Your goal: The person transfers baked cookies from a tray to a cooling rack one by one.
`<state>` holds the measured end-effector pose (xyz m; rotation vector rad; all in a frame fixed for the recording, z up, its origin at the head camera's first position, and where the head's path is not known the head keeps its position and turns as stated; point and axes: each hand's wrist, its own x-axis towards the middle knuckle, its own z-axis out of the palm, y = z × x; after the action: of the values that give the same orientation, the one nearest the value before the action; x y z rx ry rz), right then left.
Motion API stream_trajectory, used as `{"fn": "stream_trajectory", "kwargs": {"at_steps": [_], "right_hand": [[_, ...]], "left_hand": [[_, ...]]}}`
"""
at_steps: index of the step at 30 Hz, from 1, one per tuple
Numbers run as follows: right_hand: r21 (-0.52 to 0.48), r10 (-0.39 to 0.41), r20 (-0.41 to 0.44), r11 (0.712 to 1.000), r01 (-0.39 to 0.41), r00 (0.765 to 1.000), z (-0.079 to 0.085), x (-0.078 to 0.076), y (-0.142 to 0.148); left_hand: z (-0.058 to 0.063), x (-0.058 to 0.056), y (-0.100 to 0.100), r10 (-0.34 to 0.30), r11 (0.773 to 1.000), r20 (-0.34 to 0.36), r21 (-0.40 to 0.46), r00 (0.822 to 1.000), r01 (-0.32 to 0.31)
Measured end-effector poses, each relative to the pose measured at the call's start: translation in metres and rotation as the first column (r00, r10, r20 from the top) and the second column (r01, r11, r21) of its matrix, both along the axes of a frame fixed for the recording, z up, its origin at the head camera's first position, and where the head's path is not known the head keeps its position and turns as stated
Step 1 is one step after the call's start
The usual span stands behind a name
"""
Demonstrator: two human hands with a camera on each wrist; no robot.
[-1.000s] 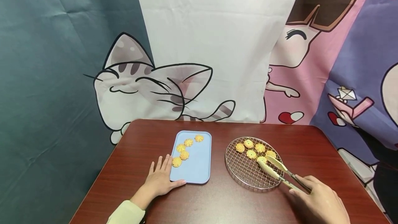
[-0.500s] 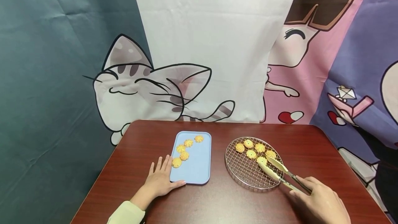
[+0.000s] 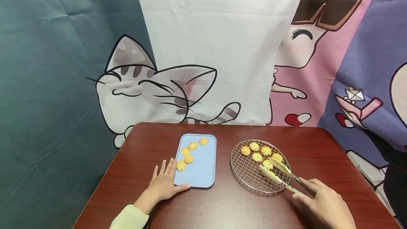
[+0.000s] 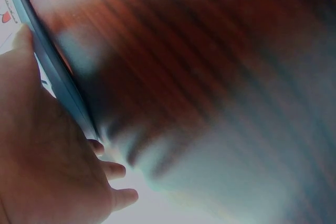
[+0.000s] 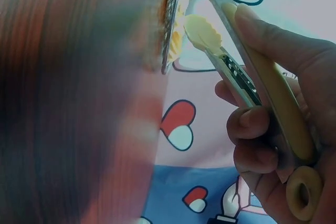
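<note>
My right hand grips a pair of tongs, metal with cream tips. In the head view the tips are spread on either side of a piped cookie near the right of a round wire rack. Several more swirl-shaped cookies lie at the rack's far side. My left hand is spread flat, with fingers along the left edge of a light blue tray and the thumb at its near left corner. On that tray several cookies form a loose line down the left side.
Both the tray and the rack stand on a dark red-brown wooden table. A printed cloth backdrop with cartoon figures hangs just behind the table's far edge. A gap of bare wood separates tray and rack.
The tongs' tips have spread wider apart around the cookie, and my right hand has shifted slightly left. My left hand and the tray have stayed in place.
</note>
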<state>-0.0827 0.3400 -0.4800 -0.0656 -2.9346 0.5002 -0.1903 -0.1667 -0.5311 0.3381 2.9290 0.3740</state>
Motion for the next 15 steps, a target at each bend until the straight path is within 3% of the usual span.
{"fn": "stream_trajectory", "kwargs": {"at_steps": [5, 11, 15], "right_hand": [[0.002, 0.045, -0.098, 0.999, -0.045, 0.994, -0.001, -0.002, -0.010], [0.001, 0.087, -0.133, 0.996, -0.087, 0.987, 0.000, -0.008, -0.025], [0.020, 0.123, -0.203, 0.992, -0.121, 0.971, 0.001, -0.013, -0.035]], "left_hand": [[-0.001, 0.000, 0.000, 0.001, 1.000, 0.004, -0.008, 1.000, -0.001], [-0.002, -0.001, 0.000, 0.000, 1.000, 0.000, -0.018, 1.000, 0.000], [-0.002, -0.001, 0.000, -0.001, 1.000, 0.003, -0.018, 1.000, 0.001]]}}
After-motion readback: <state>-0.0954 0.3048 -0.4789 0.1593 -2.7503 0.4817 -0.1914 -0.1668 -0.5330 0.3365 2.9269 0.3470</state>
